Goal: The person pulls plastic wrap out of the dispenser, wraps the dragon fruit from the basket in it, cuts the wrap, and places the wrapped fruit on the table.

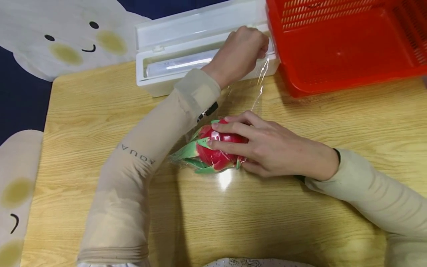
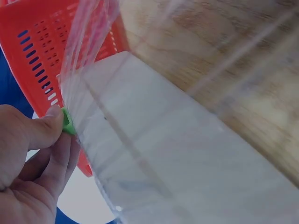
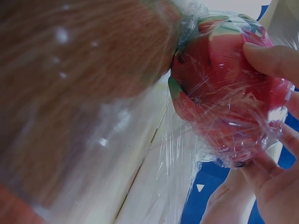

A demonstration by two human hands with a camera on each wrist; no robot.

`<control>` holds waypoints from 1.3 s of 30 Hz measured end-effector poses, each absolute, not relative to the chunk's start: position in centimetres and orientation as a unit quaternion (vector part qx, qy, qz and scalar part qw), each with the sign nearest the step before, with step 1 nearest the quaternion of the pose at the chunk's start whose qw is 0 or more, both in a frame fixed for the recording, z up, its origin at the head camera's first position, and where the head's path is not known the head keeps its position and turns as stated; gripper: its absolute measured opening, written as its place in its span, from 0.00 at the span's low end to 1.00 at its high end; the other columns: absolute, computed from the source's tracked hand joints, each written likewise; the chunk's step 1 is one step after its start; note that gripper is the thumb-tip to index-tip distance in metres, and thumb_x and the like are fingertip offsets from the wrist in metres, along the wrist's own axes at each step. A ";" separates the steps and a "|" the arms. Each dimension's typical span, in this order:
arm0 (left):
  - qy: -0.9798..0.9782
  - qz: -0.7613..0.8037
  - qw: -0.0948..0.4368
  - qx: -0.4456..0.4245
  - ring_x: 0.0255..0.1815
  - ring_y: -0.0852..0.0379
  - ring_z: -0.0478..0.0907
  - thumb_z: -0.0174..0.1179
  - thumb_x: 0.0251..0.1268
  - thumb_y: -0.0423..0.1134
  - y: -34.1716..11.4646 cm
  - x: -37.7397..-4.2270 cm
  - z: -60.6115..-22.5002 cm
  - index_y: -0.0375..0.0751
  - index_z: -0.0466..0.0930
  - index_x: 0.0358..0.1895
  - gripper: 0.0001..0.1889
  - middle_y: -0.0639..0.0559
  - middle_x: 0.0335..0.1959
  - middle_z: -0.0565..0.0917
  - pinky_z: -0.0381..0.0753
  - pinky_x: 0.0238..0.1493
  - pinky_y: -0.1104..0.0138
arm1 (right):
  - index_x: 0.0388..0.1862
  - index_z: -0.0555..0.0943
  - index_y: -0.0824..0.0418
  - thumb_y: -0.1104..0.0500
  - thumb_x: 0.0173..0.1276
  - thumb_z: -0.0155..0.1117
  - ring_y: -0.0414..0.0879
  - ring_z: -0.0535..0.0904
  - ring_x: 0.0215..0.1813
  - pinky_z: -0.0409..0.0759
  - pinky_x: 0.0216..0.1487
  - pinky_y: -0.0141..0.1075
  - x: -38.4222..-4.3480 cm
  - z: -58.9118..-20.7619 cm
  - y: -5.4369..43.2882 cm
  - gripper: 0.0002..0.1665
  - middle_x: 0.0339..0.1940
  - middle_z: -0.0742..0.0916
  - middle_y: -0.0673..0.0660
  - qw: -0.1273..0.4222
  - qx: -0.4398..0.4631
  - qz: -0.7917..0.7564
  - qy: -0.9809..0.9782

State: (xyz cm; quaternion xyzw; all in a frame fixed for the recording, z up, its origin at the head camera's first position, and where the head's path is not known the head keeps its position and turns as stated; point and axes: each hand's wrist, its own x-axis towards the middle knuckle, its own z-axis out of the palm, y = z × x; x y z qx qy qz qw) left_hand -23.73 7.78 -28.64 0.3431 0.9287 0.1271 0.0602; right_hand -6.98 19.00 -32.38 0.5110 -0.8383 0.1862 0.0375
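A red dragon fruit (image 1: pixel 218 157) with green leaf tips lies on its side on the table, wrapped in clear cling film. My right hand (image 1: pixel 271 148) grips it, with thumb and fingers around its film-covered skin (image 3: pixel 224 93). From the fruit, a sheet of cling film (image 1: pixel 258 87) stretches up to the white film dispenser box (image 1: pixel 160 88). At the box's right end is my left hand (image 1: pixel 238 53), its fingers curled. The left wrist view shows that hand pinching a small green slider (image 2: pixel 68 122) at the box's edge.
Inside the dispenser lies a film roll (image 1: pixel 176 66), under its raised lid (image 1: pixel 200 24). A red plastic basket (image 1: pixel 337 55) stands at the back right, close against the dispenser. White cushions with smiling faces (image 1: pixel 70 33) line the table's left side.
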 end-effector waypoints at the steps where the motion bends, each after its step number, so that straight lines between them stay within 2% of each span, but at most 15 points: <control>1: 0.929 0.125 0.058 0.344 0.45 0.56 0.76 0.47 0.80 0.28 7.8 -23.8 -28.6 0.41 0.89 0.48 0.17 0.48 0.47 0.89 0.78 0.52 0.69 | 0.79 0.70 0.45 0.55 0.55 0.82 0.61 0.71 0.74 0.90 0.51 0.50 -7.0 -32.4 19.0 0.52 0.77 0.76 0.58 0.037 0.512 0.187 -0.838; 5: 0.928 0.129 0.053 0.346 0.44 0.57 0.76 0.46 0.78 0.27 8.2 -23.8 -28.7 0.42 0.89 0.48 0.18 0.49 0.46 0.89 0.78 0.50 0.70 | 0.80 0.69 0.44 0.55 0.54 0.82 0.60 0.71 0.74 0.89 0.53 0.50 -7.0 -32.3 19.0 0.54 0.77 0.75 0.58 0.034 0.511 0.189 -0.838; 6: 0.927 0.130 0.053 0.346 0.42 0.57 0.75 0.45 0.78 0.26 8.3 -23.9 -28.7 0.42 0.89 0.45 0.19 0.50 0.43 0.89 0.76 0.47 0.71 | 0.80 0.68 0.44 0.54 0.54 0.83 0.60 0.71 0.74 0.89 0.54 0.50 -7.0 -32.3 19.0 0.54 0.77 0.75 0.58 0.032 0.511 0.189 -0.838; 9: 0.928 0.134 0.053 0.344 0.39 0.58 0.72 0.44 0.76 0.25 8.6 -23.9 -28.7 0.44 0.87 0.39 0.19 0.53 0.36 0.84 0.72 0.42 0.72 | 0.80 0.68 0.44 0.54 0.54 0.83 0.60 0.72 0.74 0.89 0.54 0.49 -7.0 -32.3 19.0 0.55 0.77 0.75 0.58 0.031 0.510 0.189 -0.838; 12: 0.929 0.130 0.056 0.341 0.38 0.59 0.69 0.42 0.75 0.25 8.8 -23.9 -28.8 0.45 0.83 0.35 0.19 0.54 0.33 0.79 0.67 0.39 0.72 | 0.79 0.69 0.44 0.53 0.54 0.83 0.60 0.72 0.74 0.88 0.54 0.49 -7.0 -32.4 19.0 0.53 0.77 0.75 0.58 0.035 0.511 0.187 -0.838; 16: 0.931 0.131 0.064 0.336 0.39 0.60 0.71 0.44 0.76 0.26 9.1 -24.0 -28.8 0.46 0.85 0.37 0.18 0.55 0.35 0.82 0.70 0.41 0.74 | 0.78 0.70 0.45 0.54 0.54 0.83 0.60 0.72 0.74 0.88 0.55 0.49 -7.0 -32.4 19.0 0.52 0.77 0.76 0.59 0.042 0.513 0.185 -0.837; 26: 0.934 0.149 0.061 0.319 0.40 0.61 0.72 0.50 0.79 0.34 9.5 -24.2 -28.7 0.49 0.84 0.33 0.15 0.59 0.34 0.83 0.71 0.43 0.74 | 0.78 0.72 0.46 0.54 0.55 0.82 0.61 0.72 0.74 0.88 0.54 0.50 -7.1 -32.4 19.1 0.50 0.77 0.75 0.58 0.041 0.513 0.185 -0.837; 39: 0.934 0.182 0.076 0.298 0.39 0.60 0.70 0.54 0.80 0.42 9.0 -24.1 -29.1 0.49 0.85 0.34 0.13 0.57 0.35 0.82 0.66 0.40 0.73 | 0.78 0.71 0.45 0.55 0.56 0.81 0.60 0.72 0.73 0.86 0.59 0.49 -7.1 -32.7 19.2 0.50 0.77 0.75 0.58 0.039 0.511 0.189 -0.838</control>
